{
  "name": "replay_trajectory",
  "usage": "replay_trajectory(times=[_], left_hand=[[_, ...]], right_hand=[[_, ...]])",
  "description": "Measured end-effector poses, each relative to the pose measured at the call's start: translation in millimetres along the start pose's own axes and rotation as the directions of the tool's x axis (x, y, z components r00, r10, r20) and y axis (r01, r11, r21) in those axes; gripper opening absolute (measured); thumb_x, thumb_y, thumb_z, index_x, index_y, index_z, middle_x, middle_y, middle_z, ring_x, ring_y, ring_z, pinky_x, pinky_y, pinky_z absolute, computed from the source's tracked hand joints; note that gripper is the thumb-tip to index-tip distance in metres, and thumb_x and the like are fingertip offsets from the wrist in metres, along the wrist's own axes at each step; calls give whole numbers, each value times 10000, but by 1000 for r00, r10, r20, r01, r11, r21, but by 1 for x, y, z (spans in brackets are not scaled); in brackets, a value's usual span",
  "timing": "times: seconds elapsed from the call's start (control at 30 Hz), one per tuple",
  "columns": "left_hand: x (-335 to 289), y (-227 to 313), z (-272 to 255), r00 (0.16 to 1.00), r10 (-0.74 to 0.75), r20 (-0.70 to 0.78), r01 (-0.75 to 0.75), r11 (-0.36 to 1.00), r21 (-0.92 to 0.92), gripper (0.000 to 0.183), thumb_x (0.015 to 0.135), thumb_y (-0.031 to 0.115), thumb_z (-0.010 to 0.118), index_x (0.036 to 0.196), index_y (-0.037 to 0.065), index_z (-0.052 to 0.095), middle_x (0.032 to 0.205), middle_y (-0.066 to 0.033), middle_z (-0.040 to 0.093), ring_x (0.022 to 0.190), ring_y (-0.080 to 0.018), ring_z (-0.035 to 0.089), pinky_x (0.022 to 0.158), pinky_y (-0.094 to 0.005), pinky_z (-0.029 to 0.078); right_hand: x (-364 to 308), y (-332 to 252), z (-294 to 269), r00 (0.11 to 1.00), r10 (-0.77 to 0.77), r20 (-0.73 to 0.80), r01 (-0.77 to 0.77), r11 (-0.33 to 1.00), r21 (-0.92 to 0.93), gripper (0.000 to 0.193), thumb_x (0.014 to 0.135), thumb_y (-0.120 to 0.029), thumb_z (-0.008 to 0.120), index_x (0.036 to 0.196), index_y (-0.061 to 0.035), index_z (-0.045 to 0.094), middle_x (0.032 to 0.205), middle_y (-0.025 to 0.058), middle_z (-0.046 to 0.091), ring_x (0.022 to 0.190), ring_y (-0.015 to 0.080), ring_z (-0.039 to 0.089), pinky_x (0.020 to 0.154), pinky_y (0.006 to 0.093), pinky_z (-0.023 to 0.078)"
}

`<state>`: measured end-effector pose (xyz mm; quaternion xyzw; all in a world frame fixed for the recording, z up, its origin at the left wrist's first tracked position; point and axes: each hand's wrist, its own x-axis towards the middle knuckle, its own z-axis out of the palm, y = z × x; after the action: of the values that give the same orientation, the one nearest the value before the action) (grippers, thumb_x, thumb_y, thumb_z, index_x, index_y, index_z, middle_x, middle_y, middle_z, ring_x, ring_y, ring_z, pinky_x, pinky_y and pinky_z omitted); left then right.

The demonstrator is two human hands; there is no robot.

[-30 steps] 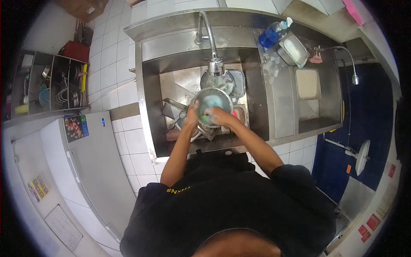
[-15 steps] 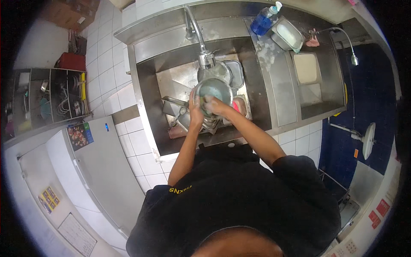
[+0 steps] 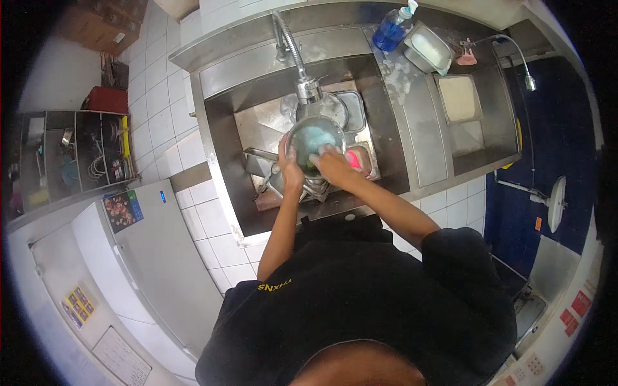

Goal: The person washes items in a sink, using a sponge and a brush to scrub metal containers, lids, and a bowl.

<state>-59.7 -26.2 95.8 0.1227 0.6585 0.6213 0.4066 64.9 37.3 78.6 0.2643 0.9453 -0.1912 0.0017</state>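
Under the tap, a round metal bowl [image 3: 314, 136] is tipped so that its inside shows, with pale bluish suds or water in it. My left hand [image 3: 291, 167] grips its left rim, thumb toward the inside. My right hand [image 3: 335, 166] lies over its lower right rim, fingers curled into the bowl; whatever they hold is hidden. The tap head [image 3: 309, 90] hangs just above the bowl. Several metal pans and utensils lie under and around the bowl in the sink [image 3: 386, 128]. Beside my right hand is a bright pink item [image 3: 353, 159] in a container.
On the counter at the back right stand a blue-liquid pump bottle [image 3: 390, 32] and a metal container [image 3: 427, 50]. Right of the sink is a second basin [image 3: 461, 100] holding pale liquid. A utensil shelf [image 3: 71, 154] and a white fridge [image 3: 161, 257] stand at the left.
My right hand has moved from deeper inside the bowl toward its lower right rim. More of the bowl's suds-covered inside shows. My left hand keeps its grip.
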Motion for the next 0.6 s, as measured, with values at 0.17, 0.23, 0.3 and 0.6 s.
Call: replay_trajectory(times=[0.17,0.23,0.3,0.6], left_hand=[[19,-15,-18,998,12,-56,-15,999,-47,390,996,153,433,1355,2,444,1289,-140,523,1185,-252,495,1043,-364,363],[19,-7,-21,994,-74,-85,61,987,-148,381,1000,153,418,1352,11,449,1267,-138,534,1141,-246,520,1002,-353,396],[31,-1,-30,996,-84,24,84,996,-6,380,1004,155,407,1357,19,445,1265,-138,534,1109,-234,535,975,-349,415],[53,10,-28,913,-348,213,353,936,17,439,1000,257,432,1365,13,457,1269,-139,546,1146,-262,528,1003,-386,406]], right_hand=[[5,-34,-17,996,78,51,-92,890,447,321,847,-262,604,1027,-10,524,1009,253,570,986,461,542,853,525,425],[-4,-33,-31,998,42,41,-56,902,428,347,830,-288,624,1026,-17,535,949,236,598,994,456,544,868,518,430],[-11,-25,-28,980,-139,-145,175,946,273,328,830,-271,619,1044,-32,553,940,212,623,1015,423,564,890,498,441],[-6,10,-29,931,-319,179,345,928,-141,261,865,-145,523,1114,-101,590,920,149,651,871,314,662,694,425,540]])
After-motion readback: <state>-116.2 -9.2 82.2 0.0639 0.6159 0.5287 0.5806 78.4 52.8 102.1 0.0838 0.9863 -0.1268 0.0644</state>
